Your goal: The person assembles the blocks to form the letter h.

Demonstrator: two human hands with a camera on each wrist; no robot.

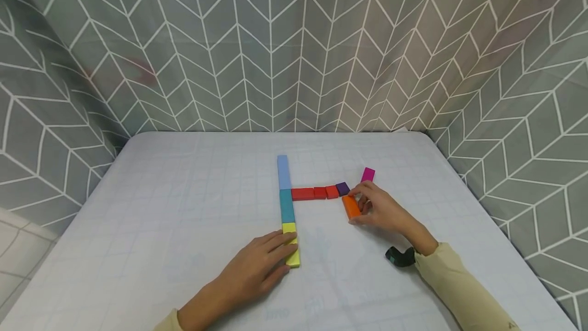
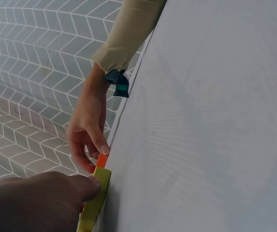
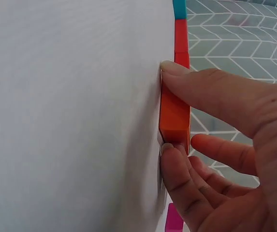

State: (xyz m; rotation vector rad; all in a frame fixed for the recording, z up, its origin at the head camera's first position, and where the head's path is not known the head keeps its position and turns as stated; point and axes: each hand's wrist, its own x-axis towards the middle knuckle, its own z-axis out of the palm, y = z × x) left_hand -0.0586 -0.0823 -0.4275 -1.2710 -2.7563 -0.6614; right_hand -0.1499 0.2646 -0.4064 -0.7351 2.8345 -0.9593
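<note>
My right hand holds an orange block flat on the table, thumb at one end and fingers at the other; the right wrist view shows this pinch on the orange block. My left hand rests over yellow blocks, fingers extended across them and partly hiding them. Above the yellow, a teal block and a light blue block continue the upright line. Red blocks run sideways from it to a dark purple block, which lies tilted beside the orange one.
A magenta block lies just beyond my right hand, partly covered by it. A dark strap-like device is at the right wrist. The white-covered table ends at a patterned grey curtain behind and at the sides.
</note>
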